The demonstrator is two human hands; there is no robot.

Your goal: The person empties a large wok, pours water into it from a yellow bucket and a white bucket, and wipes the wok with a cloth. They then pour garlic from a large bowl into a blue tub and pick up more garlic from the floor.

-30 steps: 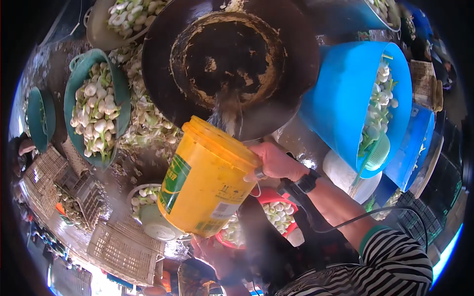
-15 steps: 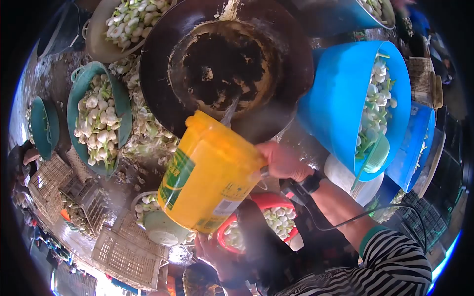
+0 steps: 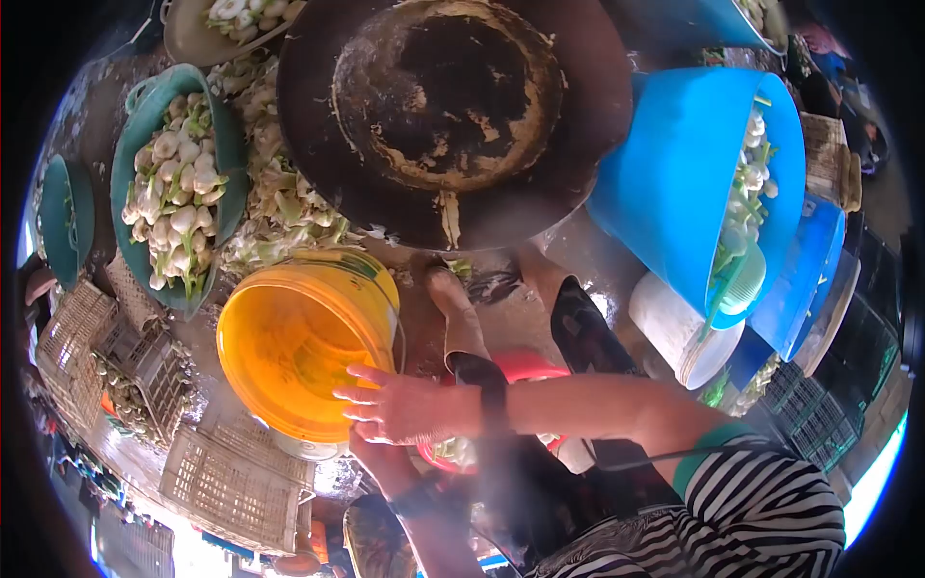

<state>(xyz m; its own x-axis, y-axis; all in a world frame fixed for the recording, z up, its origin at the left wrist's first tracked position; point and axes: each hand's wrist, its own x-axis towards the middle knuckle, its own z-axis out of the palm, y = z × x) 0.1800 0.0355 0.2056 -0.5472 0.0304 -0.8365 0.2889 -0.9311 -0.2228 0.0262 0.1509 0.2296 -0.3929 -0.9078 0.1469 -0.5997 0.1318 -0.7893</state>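
Observation:
A yellow plastic bucket [image 3: 279, 332] is tilted with its mouth towards me, and its inside looks wet. My right hand [image 3: 400, 405], fingers spread, is at the near edge of the bucket's mouth and holds nothing I can see. Partly hidden beneath it, my left hand [image 3: 381, 462] is close to the bucket's lower rim; its fingers are covered, so its grip cannot be made out. Beyond the bucket sits a wide dark wok [image 3: 588, 106] with a pale brown crust round its bottom.
Left of the wok stands a green basin [image 3: 231, 159] of white bulbs with stems. Peelings [image 3: 289, 207] lie beside it. On the right are a blue tub [image 3: 655, 154] of bulbs and a white bucket [image 3: 679, 332]. Wicker baskets [image 3: 231, 482] stand lower left. A red basin [image 3: 525, 364] sits between my legs.
The yellow bucket, earlier tipped over the wok's edge with liquid running out, has swung left and down, mouth turned towards me. My right hand has left its handle side and opened.

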